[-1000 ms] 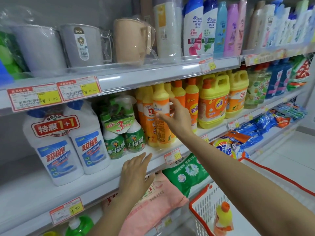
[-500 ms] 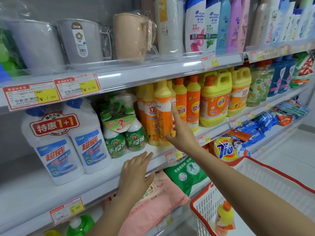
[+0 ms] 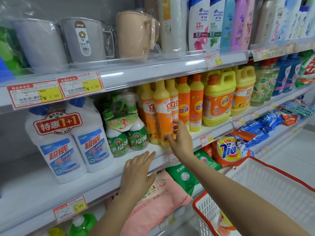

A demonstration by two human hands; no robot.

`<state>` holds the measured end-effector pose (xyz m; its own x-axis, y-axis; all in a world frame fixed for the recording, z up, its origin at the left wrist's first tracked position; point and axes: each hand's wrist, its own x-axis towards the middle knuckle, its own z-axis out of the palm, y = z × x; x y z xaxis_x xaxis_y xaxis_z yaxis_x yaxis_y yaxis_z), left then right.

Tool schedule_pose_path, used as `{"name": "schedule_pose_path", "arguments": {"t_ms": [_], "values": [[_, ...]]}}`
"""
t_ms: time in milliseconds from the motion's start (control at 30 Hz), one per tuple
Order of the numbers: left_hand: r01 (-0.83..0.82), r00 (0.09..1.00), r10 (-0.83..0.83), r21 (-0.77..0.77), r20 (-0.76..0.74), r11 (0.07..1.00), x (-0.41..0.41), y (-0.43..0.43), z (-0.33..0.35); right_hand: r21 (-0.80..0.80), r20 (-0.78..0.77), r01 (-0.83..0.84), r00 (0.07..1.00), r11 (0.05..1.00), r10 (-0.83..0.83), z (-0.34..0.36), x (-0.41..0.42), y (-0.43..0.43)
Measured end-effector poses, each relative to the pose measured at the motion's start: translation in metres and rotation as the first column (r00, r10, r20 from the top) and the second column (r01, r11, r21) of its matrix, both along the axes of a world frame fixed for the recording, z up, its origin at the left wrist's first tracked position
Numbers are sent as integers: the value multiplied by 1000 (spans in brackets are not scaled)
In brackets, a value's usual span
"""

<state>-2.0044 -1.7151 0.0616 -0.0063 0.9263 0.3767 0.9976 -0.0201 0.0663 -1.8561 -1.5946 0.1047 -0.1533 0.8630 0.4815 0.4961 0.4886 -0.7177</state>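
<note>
The tall yellow-and-orange dish-soap bottle (image 3: 162,113) stands upright at the front edge of the middle shelf (image 3: 34,193), packed against a row of matching bottles (image 3: 149,113). The right hand (image 3: 181,142) is at its lower half with fingers (image 3: 179,126) spread and loose. The thumb lies against the label, but nothing is curled round the bottle, so it is not gripped. The main risk, as I judge it, is a tip-over. The bottle is narrow and tall, and a nudge low on its body from an unclosed hand could rock it off the lip, or knock it into the orange bottles (image 3: 196,106) just beside it. A grab at the slick label with too little wrap could also let it slide out. The left hand (image 3: 136,172) hovers flat, fingers straight, above the shelf edge in front of the green spray pack (image 3: 127,133) and holds nothing. It is well placed to catch a fall, yet could bump that pack. The white basket (image 3: 265,188) with a red rim sits low on the right. It holds one similar yellow-and-orange bottle (image 3: 225,222), seen through the mesh, and I cannot tell whether anything else is inside.
</note>
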Motion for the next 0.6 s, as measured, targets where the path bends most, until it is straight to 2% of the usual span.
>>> {"name": "schedule_pose_path", "arguments": {"t_ms": [200,600], "values": [[8,1000,-8,7,6,1000,-1,0,-2,3,-6,56,998,998,-56,-7,-1,1],[4,1000,-4,-3,24,1000,1,-1,1,73,108,16,994,997,-24,-1,-9,2]]}}
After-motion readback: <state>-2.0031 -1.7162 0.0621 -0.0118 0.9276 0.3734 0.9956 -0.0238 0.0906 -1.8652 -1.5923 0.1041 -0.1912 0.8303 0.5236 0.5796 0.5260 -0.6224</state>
